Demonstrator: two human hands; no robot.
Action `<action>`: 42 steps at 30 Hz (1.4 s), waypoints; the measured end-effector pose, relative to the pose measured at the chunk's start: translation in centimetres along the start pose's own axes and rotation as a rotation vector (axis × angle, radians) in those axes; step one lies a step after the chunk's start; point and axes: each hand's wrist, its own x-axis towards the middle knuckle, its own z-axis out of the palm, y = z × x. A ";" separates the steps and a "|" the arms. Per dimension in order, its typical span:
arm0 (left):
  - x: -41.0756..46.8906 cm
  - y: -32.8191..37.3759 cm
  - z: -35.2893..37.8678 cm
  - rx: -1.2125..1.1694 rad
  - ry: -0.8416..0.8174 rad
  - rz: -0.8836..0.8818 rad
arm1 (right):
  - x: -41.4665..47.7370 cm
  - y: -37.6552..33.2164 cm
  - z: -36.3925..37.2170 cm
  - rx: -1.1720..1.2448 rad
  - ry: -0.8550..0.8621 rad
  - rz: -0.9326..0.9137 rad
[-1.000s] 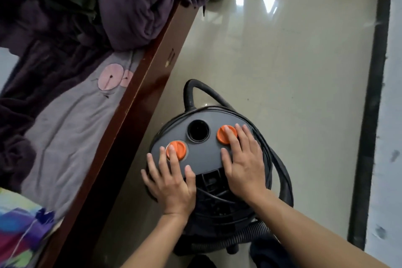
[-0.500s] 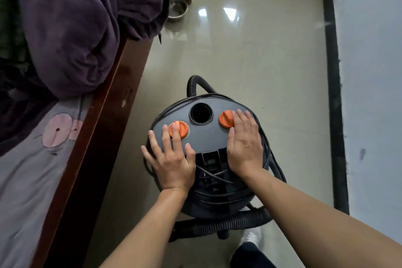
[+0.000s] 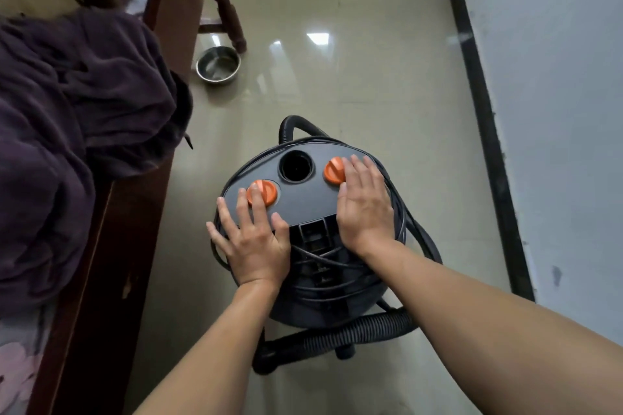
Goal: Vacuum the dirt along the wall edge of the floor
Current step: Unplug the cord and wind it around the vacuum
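Presently, the left hand (image 3: 254,241) and right hand (image 3: 364,204) rest flat, fingers straight, on the lid (image 3: 303,204) of the canister vacuum (image 3: 320,300) standing mid-floor left of the wall's black skirting (image 3: 486,131): positioning step, judged; next, the coiled hose (image 3: 340,337) needs unwinding toward that edge.

This is a bedroom in a home. A bed (image 3: 101,280) with a dark wooden frame runs along the left, with a rumpled purple blanket (image 3: 67,145) heaped on it. The glossy tiled floor (image 3: 337,77) meets a pale painted wall (image 3: 556,111) with a dark skirting strip (image 3: 485,145) on the right. A steel bowl (image 3: 218,68) sits on the far floor beside a turned wooden furniture leg (image 3: 224,0), and a household vacuum cleaner (image 3: 303,209) stands nearby.
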 end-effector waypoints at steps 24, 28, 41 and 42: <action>34.9 17.1 5.4 -0.059 -0.107 0.257 | 35.0 5.1 -2.7 -0.020 0.124 0.197; 40.3 20.9 6.6 -0.066 -0.107 0.197 | 42.4 6.7 -3.3 -0.026 0.103 0.151; 59.1 28.9 9.2 -0.039 -0.074 0.059 | 65.6 7.3 -3.9 -0.033 -0.025 0.017; 60.7 29.4 9.5 -0.037 -0.063 0.058 | 67.3 7.2 -3.8 -0.033 -0.028 0.016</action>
